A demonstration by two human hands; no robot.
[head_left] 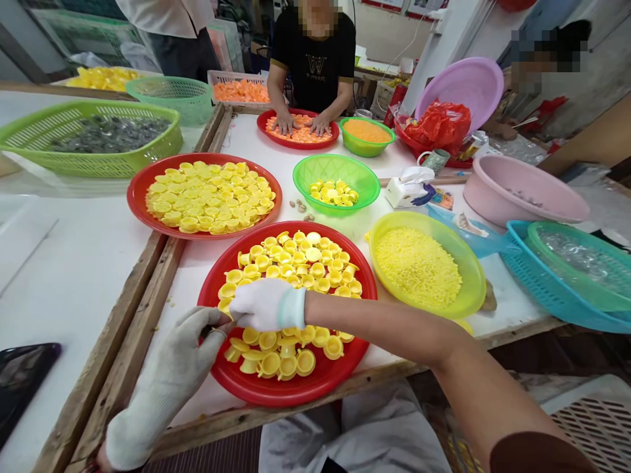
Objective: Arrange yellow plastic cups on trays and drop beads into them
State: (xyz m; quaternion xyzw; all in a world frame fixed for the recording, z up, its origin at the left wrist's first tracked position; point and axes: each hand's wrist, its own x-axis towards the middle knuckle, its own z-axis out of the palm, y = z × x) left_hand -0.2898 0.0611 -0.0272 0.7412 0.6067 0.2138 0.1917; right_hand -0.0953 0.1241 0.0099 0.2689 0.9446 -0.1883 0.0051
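My left hand (194,345), in a white knit glove with bare fingertips, is closed in a pinch at the left rim of a red tray (286,393). My right hand (263,305), also gloved in white, reaches across the tray and meets the left fingertips. Its fingers are bent together, and whatever lies between the two hands is too small or hidden to make out. Small yellow plastic cup-shaped pieces (305,361) cover much of the tray, many with their hollow side up. My right hand and forearm hide part of them.
Behind stands another red tray (133,197) of yellow pieces, beside a green bowl (340,164) with a few. A yellow bowl (476,289) of small yellow bits is at right. Wooden strips (118,341) edge the table; a phone (24,381) lies left. Opposite, a person's hands (320,125) press orange pieces.
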